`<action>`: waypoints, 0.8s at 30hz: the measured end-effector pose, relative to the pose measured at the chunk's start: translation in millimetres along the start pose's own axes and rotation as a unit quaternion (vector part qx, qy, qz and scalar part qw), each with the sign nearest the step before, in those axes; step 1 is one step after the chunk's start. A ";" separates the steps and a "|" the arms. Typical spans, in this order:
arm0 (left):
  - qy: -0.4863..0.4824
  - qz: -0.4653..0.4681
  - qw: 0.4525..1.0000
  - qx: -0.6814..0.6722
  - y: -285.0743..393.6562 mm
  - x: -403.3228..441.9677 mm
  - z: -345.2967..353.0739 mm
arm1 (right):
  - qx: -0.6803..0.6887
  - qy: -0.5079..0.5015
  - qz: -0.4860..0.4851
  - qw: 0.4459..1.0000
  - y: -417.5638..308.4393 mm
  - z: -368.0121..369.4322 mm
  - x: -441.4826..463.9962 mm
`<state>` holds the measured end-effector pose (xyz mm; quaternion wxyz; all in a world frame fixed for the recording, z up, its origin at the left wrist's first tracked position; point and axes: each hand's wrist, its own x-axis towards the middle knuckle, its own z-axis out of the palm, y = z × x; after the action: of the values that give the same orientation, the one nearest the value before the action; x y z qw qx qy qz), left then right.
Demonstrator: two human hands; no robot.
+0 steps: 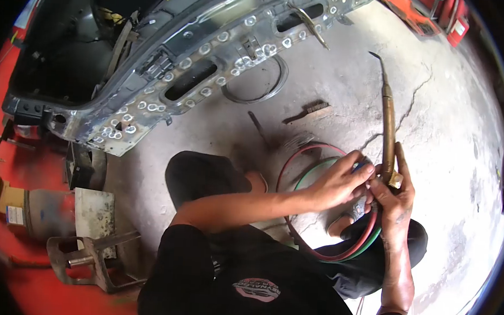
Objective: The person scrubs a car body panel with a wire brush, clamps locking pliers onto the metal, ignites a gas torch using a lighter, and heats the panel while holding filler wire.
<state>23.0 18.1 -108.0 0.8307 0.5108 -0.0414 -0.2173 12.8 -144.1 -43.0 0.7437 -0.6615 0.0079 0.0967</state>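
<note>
A brass gas welding torch (pixel 388 127) stands nearly upright in front of my right side, its thin curved tip pointing away from me. My right hand (pixel 396 206) is closed around its handle near the valve knob (pixel 396 180), with one finger stretched along the side. Beside the handle, my left hand (pixel 342 184) is closed with a small blue thing (pixel 361 164) between its fingers. Most of that thing is hidden, so its kind cannot be made out. A red hose (pixel 367 235) and a green hose (pixel 373 239) loop below the torch.
A bare metal car body section (pixel 212 44) with ringed weld spots spans the upper left. Pliers (pixel 311 26) rest on it. On the concrete floor lie a wire coil (pixel 283 82) and a wire brush (pixel 317 108). A metal bracket (pixel 95 260) sits at lower left.
</note>
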 end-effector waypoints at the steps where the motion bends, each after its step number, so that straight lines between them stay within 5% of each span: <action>1: 0.024 0.003 1.000 0.000 1.3 -10.2 5.1 | -0.003 -0.012 0.010 1.000 -3.0 4.3 -3.7; 8: 0.133 -0.013 0.991 -0.008 -11.1 -34.9 3.4 | -0.018 -0.096 0.038 0.994 11.0 12.9 -6.0; 15: 0.098 -0.036 0.994 -0.033 -36.4 -33.1 -5.6 | -0.019 -0.091 0.067 0.993 26.6 3.6 -5.1; 18: 0.187 -0.083 0.979 0.018 -14.6 -23.3 -19.1 | 0.027 -0.095 0.081 0.992 23.2 -3.7 -5.9; 19: 0.144 -0.077 0.985 0.062 -6.0 -10.8 -56.5 | 0.048 -0.114 0.088 0.988 21.2 -8.4 -7.1; 21: 0.257 -0.010 0.964 0.063 26.2 13.9 -111.0 | 0.088 -0.153 0.101 0.979 17.1 -19.0 -11.8; 24: 0.231 0.214 0.938 0.143 91.9 31.7 -181.4 | 0.100 -0.192 0.096 0.971 21.7 -34.5 -16.4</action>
<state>133.7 191.3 -119.3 0.7625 0.6394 0.0123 0.0977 -2.5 -178.0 -66.3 0.7810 -0.5487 -0.0622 0.2918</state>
